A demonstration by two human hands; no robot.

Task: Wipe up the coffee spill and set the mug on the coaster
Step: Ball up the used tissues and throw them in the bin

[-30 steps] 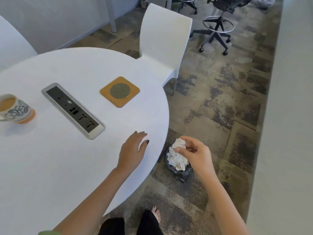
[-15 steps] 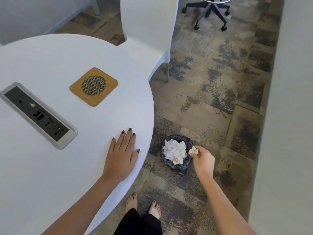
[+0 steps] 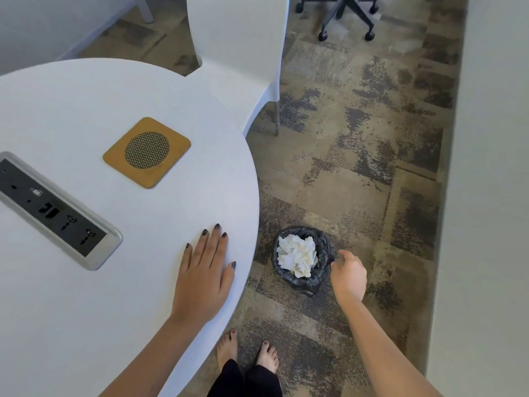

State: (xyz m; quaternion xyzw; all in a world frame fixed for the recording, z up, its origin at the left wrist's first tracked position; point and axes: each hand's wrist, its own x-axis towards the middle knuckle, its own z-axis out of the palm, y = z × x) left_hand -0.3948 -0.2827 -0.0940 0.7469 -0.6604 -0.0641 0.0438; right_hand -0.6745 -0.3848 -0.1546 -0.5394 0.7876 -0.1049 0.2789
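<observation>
Mug out of frame; coaster (image 3: 146, 152) bare on the table (image 3: 71, 110), no spill showing. Your left hand (image 3: 204, 275) lies flat by the edge, your right hand (image 3: 349, 275) hangs loosely curled, empty, beside the bin (image 3: 323, 277) of tissues (image 3: 297, 253). Wiping looks done; the mug remains.

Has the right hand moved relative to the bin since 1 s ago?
Yes. The right hand went from over the bin, holding tissue, to its right rim, now empty.
</observation>
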